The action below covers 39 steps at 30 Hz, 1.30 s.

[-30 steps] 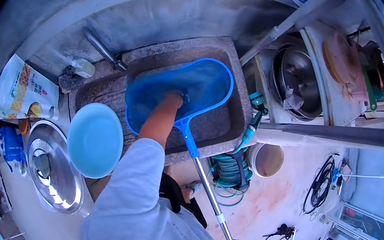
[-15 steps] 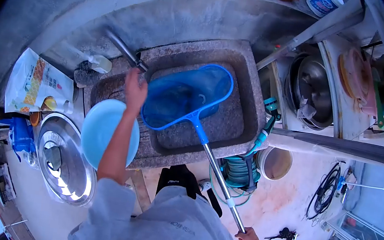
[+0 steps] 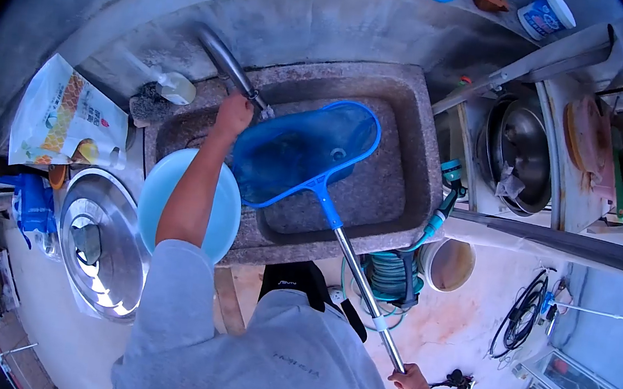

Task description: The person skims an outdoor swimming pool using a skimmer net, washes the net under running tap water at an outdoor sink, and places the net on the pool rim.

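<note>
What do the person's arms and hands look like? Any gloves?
No gloves: the left hand and right hand are bare, and so are the forearms. The left sleeve is short, loose and pale grey, matching the T-shirt, which has small dark lettering.

These are showing: one blue net (image 3: 298, 149) | one faucet (image 3: 226, 64) | one sink (image 3: 434, 181) | one light-blue basin (image 3: 226, 207) | one hose reel (image 3: 387, 275)

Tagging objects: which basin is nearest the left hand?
The light-blue basin, at the left end of the sink; the metal basins are on the shelving at right.
</note>
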{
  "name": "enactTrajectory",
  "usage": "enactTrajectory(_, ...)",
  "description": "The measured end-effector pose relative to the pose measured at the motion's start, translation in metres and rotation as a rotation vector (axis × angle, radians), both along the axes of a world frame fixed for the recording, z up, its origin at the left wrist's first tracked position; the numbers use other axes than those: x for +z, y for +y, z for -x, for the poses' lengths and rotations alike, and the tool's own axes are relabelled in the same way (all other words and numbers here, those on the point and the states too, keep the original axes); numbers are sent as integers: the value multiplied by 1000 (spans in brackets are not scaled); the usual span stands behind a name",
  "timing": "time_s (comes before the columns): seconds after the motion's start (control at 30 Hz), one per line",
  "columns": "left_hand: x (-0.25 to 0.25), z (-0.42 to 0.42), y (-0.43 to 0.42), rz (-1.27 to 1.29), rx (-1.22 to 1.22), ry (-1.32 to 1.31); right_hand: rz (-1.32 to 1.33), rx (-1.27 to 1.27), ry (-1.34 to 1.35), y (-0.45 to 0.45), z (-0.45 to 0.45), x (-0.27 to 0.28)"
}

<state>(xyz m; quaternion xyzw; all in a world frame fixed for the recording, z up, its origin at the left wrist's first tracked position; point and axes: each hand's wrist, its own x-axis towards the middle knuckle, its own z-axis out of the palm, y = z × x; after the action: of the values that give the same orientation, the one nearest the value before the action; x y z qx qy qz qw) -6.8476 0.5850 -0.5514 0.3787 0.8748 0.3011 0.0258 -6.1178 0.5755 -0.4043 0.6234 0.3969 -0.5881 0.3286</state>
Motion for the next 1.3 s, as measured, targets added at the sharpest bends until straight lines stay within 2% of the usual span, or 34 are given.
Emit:
enactTrajectory(0.07, 21, -6, -2, 196, -21, -73, -25, 29, -4, -2, 0, 0)
enactTrajectory(0.2, 19, -11, -5, 185, -103, 43, -43, 41, 18, -1, 3, 7)
enactTrajectory(0.27, 31, -41, -23, 55, -51, 30, -35, 16, 18, -2, -4, 10)
enactTrajectory(0.3, 22, -45, -31, 55, -57, 31, -35, 8, 44, -1, -8, 12)
enactTrajectory(0.37, 4, -44, -49, 381, -64, -223, -23, -5, 54, 2, -15, 18)
enactTrajectory(0.4, 5, -42, -51, 379, -62, -219, -25, -4, 57, 5, -19, 19)
enactTrajectory(0.47, 12, -39, -51, 611, -69, -723, -25, -5, 59, 10, -31, 21)
enactTrajectory(0.5, 14, -45, -51, 607, -64, -718, -24, -28, 54, 14, -38, 22)
enactTrajectory(0.57, 15, -66, -50, 233, 108, -1143, -48, -11, 61, 25, -50, 28)
enactTrajectory(0.6, 15, -75, -50, 220, 119, -1139, -71, -1, 63, 32, -56, 31)
enactTrajectory(0.67, 16, -87, -43, 41, 261, -1400, -55, 22, 82, 47, -78, 30)
enactTrajectory(0.7, 16, -94, -39, 27, 256, -1388, -96, 32, 82, 52, -84, 31)
enactTrajectory(0.77, 12, -107, -32, -59, -60, -1203, -218, 134, 86, 58, -87, 28)
enactTrajectory(0.8, 10, -104, -24, -66, -64, -1196, -226, 134, 92, 62, -82, 25)
enactTrajectory(0.87, 8, -91, -13, 113, 116, -644, -352, 163, 207, 65, -64, 18)
enactTrajectory(0.9, 22, -96, -14, 107, 123, -639, -361, 187, 202, 64, -56, 11)
enactTrajectory(0.97, 52, -102, -12, 244, 297, -74, -449, 224, 259, 53, -44, -2)
enactTrajectory(1.07, 63, -86, -2, 236, 370, -93, -579, 306, 319, 43, -42, -18)
enactTrajectory(1.2, 25, -57, 18, 214, 262, -10, -679, 329, 241, 25, -24, -3)
enactTrajectory(1.27, -4, -34, 22, 1, -12, -409, -866, 302, 197, 20, -20, 4)
enactTrajectory(1.3, 22, -46, 23, -141, 58, -713, -864, 298, 189, 18, -22, 6)
